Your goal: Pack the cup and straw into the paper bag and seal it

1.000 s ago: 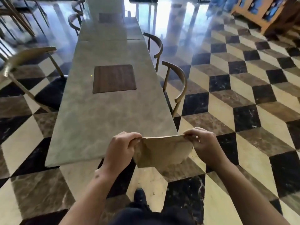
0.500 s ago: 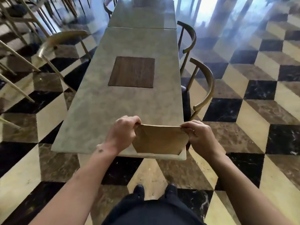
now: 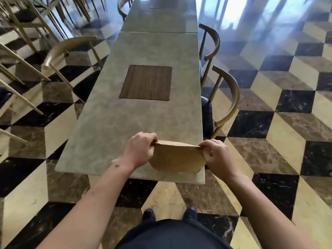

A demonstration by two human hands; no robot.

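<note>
A brown paper bag [image 3: 177, 159] is held just below the centre of the frame, over the near end of a long grey marble table [image 3: 111, 123]. Its upper edge is pinched at the left corner by the left hand [image 3: 139, 150], whose fingers are curled over the paper, and at the right corner by the right hand [image 3: 216, 156], gripped the same way. The bag is seen flat-faced, its top edge stretched between the two hands, its lower part reaching close to the table's near edge; whether it rests on the surface cannot be told. No cup or straw is seen outside the bag, and its inside is hidden. A dark wooden square inlay [image 3: 146, 82] is set into the tabletop, in the middle of the frame. Curved-back wooden chairs [image 3: 228, 97] are placed along the table's right side, with more at the upper left. A floor [image 3: 287, 132] of black, brown and cream tiles is seen all around.
</note>
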